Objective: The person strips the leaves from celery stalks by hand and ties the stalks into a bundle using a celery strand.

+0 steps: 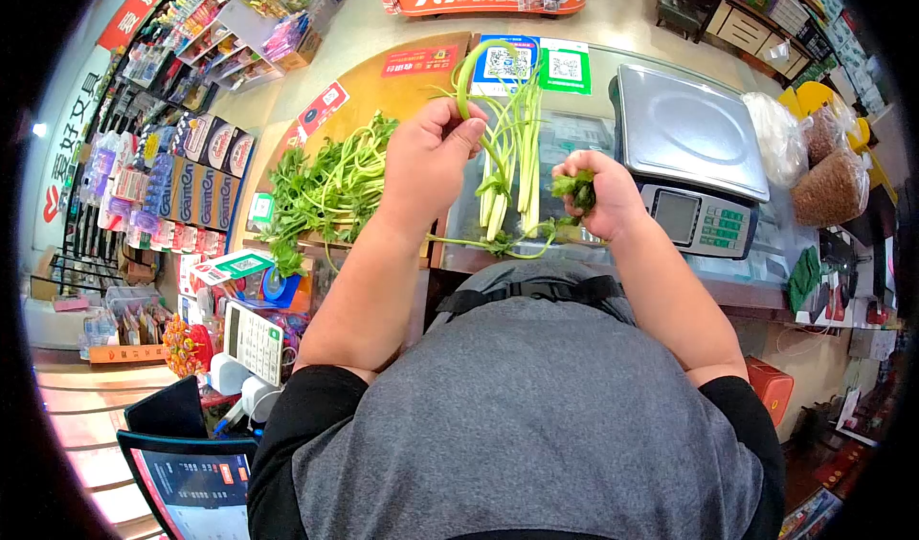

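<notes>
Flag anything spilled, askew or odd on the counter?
Minor mess only. A loose celery stem lies along the near edge of the counter, crosswise to the bare stalks; leaves from the leafy celery pile seem to droop over that edge at left. Untidy, but no damage stands out.

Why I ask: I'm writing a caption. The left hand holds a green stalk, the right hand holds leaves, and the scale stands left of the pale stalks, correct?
The scale stands right of the pale stalks, not left, as the head view shows. The left hand holds a green stalk, the right hand leaves.
</notes>
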Motion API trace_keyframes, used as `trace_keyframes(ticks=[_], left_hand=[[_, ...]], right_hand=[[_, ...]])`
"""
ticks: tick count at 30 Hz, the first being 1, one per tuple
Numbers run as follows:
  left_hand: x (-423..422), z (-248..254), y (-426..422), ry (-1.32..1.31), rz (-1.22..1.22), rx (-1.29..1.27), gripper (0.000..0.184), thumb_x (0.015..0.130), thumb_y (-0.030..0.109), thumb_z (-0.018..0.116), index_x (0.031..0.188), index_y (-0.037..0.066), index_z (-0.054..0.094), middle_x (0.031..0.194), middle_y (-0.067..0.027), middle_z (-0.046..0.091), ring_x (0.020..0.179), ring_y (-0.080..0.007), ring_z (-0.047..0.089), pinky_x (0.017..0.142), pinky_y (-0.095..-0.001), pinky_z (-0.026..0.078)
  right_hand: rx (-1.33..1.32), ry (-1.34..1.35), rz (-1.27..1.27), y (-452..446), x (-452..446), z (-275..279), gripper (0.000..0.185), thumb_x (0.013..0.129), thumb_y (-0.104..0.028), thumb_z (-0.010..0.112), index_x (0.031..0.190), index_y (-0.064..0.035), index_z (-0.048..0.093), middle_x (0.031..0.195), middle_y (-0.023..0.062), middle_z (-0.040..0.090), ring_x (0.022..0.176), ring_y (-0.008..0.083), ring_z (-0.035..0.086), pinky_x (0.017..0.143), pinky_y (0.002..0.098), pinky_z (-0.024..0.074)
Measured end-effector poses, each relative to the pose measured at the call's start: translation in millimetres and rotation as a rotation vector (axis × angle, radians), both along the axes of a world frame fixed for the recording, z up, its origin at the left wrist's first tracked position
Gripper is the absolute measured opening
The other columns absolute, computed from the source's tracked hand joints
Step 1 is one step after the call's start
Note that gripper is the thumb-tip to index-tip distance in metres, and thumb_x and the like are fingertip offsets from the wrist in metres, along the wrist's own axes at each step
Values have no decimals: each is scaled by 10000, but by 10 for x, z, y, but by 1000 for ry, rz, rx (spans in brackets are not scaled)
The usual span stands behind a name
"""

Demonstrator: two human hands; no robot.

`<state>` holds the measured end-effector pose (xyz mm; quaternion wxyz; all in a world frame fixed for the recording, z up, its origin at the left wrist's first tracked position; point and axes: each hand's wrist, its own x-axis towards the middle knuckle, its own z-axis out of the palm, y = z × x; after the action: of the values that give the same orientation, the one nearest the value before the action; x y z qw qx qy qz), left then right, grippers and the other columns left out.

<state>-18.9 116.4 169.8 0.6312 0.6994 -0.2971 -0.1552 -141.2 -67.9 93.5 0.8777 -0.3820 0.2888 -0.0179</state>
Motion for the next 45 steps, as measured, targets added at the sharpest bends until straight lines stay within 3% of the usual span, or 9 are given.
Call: trace_keyframes(ticks=[6, 10, 19, 22, 28, 32, 36, 42, 45], left_hand=[[-32, -5, -66, 38, -6, -82, 73, 909, 62, 602, 953, 8, 625, 772, 12, 591, 684, -57, 524, 644, -203, 444], [-38, -16, -53, 43, 11, -103, 74, 911, 62, 599, 957, 9, 624, 781, 10, 595, 688, -59, 532, 647, -204, 445], [-59, -58, -22, 66, 15, -167, 62, 910, 50, 596, 960, 25, 624, 822, 7, 596, 702, -69, 547, 668, -206, 462], [-112, -113, -56, 60, 22, -207, 87, 924, 48, 582, 999, 23, 617, 849, -29, 618, 726, -99, 587, 692, -228, 481], [-166, -181, -197, 140, 27, -333, 57, 922, 31, 585, 972, 33, 613, 841, -18, 614, 723, -96, 603, 688, -231, 496], [42, -15, -235, -26, 2, -478, 52, 901, 17, 610, 949, 32, 619, 867, -35, 633, 763, -132, 621, 703, -251, 496], [358, -266, -292, -719, 46, -69, 130, 796, -44, 659, 904, 29, 666, 970, -82, 638, 976, -223, 600, 869, -345, 486], [832, -1601, -272, -779, -55, 251, 299, 772, -60, 578, 1037, 56, 654, 1159, -147, 587, 1093, -328, 553, 957, -367, 445], [721, -1824, -83, -689, -84, 439, 349, 784, -50, 535, 1105, 55, 621, 1198, -151, 568, 1147, -330, 529, 983, -361, 429]], right_hand=[[-120, -93, 228, 231, 129, 49, 87, 867, -13, 582, 944, -45, 607, 812, 28, 604, 656, 94, 550, 557, 241, 456], [-406, -123, 300, 347, 158, -1, 115, 900, -42, 580, 1007, -24, 617, 822, -11, 587, 685, 60, 516, 598, 208, 425], [-847, -142, 245, 372, 125, -74, 114, 869, -116, 582, 924, -29, 632, 708, -19, 569, 613, 66, 480, 537, 252, 385], [-485, -151, 68, 327, 184, -214, 78, 865, -117, 560, 889, -75, 621, 699, -11, 540, 598, 87, 456, 515, 270, 370], [-154, 65, -159, 321, 109, 113, 69, 850, -165, 555, 866, -108, 592, 745, 23, 525, 599, 141, 455, 518, 289, 343], [15, 200, -286, -66, -15, -199, 57, 844, -171, 554, 817, -122, 546, 698, 10, 510, 559, 145, 451, 471, 292, 311], [214, -34, -250, -286, -297, -202, 53, 851, -176, 527, 829, -129, 518, 636, -7, 484, 486, 140, 413, 433, 298, 281], [274, -29, -241, -345, -587, -277, 62, 850, -186, 495, 842, -128, 514, 632, -9, 478, 493, 142, 415, 439, 297, 299], [305, -40, -243, -364, -751, -326, 68, 854, -186, 495, 863, -125, 524, 659, 0, 489, 518, 152, 425, 457, 296, 316]])
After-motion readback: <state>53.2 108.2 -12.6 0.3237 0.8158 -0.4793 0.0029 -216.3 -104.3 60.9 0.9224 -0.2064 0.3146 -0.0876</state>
